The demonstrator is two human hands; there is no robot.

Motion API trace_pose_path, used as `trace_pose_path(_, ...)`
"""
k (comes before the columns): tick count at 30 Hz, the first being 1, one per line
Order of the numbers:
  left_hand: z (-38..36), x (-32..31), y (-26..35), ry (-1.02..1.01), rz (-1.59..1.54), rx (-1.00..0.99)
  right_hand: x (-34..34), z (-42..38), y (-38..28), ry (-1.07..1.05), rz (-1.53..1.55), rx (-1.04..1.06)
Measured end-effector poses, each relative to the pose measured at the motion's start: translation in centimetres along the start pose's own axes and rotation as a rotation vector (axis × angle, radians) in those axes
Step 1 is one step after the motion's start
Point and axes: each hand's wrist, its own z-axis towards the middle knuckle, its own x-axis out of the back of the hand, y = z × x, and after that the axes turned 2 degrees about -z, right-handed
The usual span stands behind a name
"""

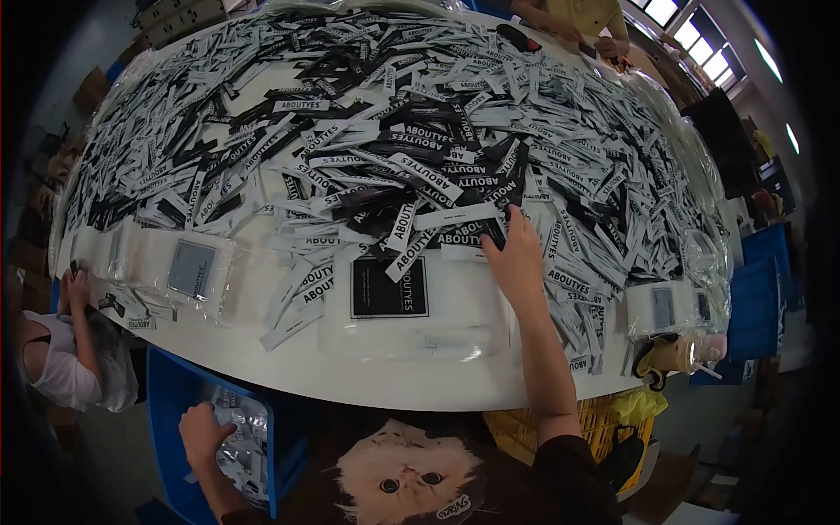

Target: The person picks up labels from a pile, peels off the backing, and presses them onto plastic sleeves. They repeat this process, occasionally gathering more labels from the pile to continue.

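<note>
My right hand (pixel 518 258) reaches onto the near side of a large pile of narrow black and white strips (pixel 429 136) printed ABOUTYES. Its thumb and forefinger are apart, with the fingertips at a black strip (pixel 497 229). Just left of that hand lies a stack of clear plastic bags (pixel 464 337) with a black printed square, some strips overlapping its top edge. My left hand (pixel 206 432) is low on the left, above the rim of a blue bin (pixel 166 394). The thumb stands away from the partly curled fingers, and nothing shows in them. Packed clear bags (pixel 243 437) lie inside the bin.
More bag stacks (pixel 191 267) lie to the left, with another bag stack (pixel 662 308) at right. Scissors (pixel 647 363) and a drink cup (pixel 675 356) sit by the right edge. One person (pixel 74 350) works at left, another person (pixel 577 22) across the table.
</note>
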Motion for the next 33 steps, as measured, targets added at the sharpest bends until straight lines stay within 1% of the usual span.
trace_pose_path(1,-0.5,0.5,0.3,0.067,-0.285,-0.051,0.0,0.3,0.1,0.002,0.005,0.003)
trace_pose_path(2,-1.2,0.7,0.8,0.129,-0.566,-0.102,0.4,0.3,0.3,-0.069,0.014,-0.033)
trace_pose_path(3,-1.0,1.1,3.0,0.171,-0.808,-0.244,0.8,0.3,0.4,-0.141,0.021,-0.069)
trace_pose_path(5,-0.4,2.8,9.0,0.261,-1.091,-0.582,1.9,0.5,0.7,-0.122,-0.010,-0.033)
trace_pose_path(6,0.4,2.9,12.3,0.300,-1.214,-0.713,2.7,0.7,0.6,-0.139,-0.048,-0.120)
trace_pose_path(7,0.8,2.9,15.6,0.356,-1.199,-0.768,3.6,0.8,0.7,-0.155,-0.090,-0.208)
trace_pose_path(8,1.4,2.8,18.5,0.398,-1.137,-0.930,4.6,0.4,0.9,-0.177,-0.042,-0.232)
trace_pose_path(9,1.9,2.8,21.1,0.445,-1.070,-1.088,5.8,-0.1,0.3,-0.114,0.203,-0.282)
trace_pose_path(10,2.4,2.9,23.3,0.507,-0.961,-1.181,6.7,-0.9,-0.2,-0.049,0.453,-0.327)
trace_pose_path(11,2.9,3.0,24.7,0.566,-0.842,-1.270,6.8,-2.2,0.1,0.109,0.692,-0.246)
trace_pose_path(12,3.6,2.7,25.5,0.568,-0.849,-1.272,7.3,-4.0,0.3,0.165,0.830,-0.222)
trace_pose_path(13,4.2,2.4,26.1,0.602,-0.763,-1.203,7.8,-6.1,0.4,0.224,0.969,-0.205)
trace_pose_path(14,4.5,2.2,26.5,0.630,-0.671,-1.137,7.7,-8.1,0.6,0.245,0.868,-0.158)
trace_pose_path(15,4.8,2.2,26.4,0.665,-0.680,-1.102,7.3,-9.8,0.6,0.266,0.767,-0.111)
trace_pose_path(16,5.2,2.0,26.2,0.652,-0.674,-1.109,8.0,-10.8,-0.8,0.158,0.810,-0.197)
trace_pose_path(18,5.5,1.4,25.6,0.642,-0.780,-1.021,7.3,-12.6,0.5,-0.003,0.773,-0.323)
trace_pose_path(19,5.4,1.9,25.6,0.708,-0.811,-1.017,6.7,-13.2,0.7,0.004,0.883,-0.425)
trace_pose_path(20,5.5,2.0,25.6,0.704,-0.807,-1.018,6.7,-13.7,0.4,0.004,0.885,-0.430)
trace_pose_path(22,5.7,2.2,25.1,0.667,-0.928,-0.954,6.7,-14.6,-0.3,0.273,1.071,-0.359)
trace_pose_path(23,5.5,2.3,24.7,0.671,-0.923,-0.947,6.6,-14.5,-1.1,0.362,0.947,-0.245)
trace_pose_path(24,5.4,2.4,24.4,0.554,-1.111,-0.791,6.4,-14.6,-1.2,0.359,0.956,-0.242)
trace_pose_path(25,5.2,2.5,24.0,0.431,-1.289,-0.631,6.3,-15.0,-1.3,0.232,0.932,-0.279)
trace_pose_path(26,5.0,2.1,23.3,0.437,-1.286,-0.633,6.1,-15.6,-1.3,0.109,0.904,-0.314)
trace_pose_path(27,4.7,1.6,22.4,0.582,-1.365,-0.650,6.0,-16.8,-1.3,0.158,1.027,-0.379)
trace_pose_path(28,4.5,1.3,21.9,0.731,-1.444,-0.665,6.4,-17.9,-1.2,0.240,1.009,-0.284)
trace_pose_path(29,4.0,1.3,21.8,0.887,-1.507,-0.725,6.7,-18.7,-1.1,0.316,0.989,-0.194)
trace_pose_path(30,3.2,1.9,21.2,0.886,-1.503,-0.722,6.7,-19.0,-1.0,0.314,0.992,-0.198)
trace_pose_path(32,1.4,3.1,19.8,1.144,-1.275,-0.914,6.6,-19.9,-0.9,0.051,0.832,-0.148)
trace_pose_path(33,1.1,2.8,19.5,1.118,-1.225,-1.003,6.5,-20.4,-0.8,-0.077,0.745,-0.121)
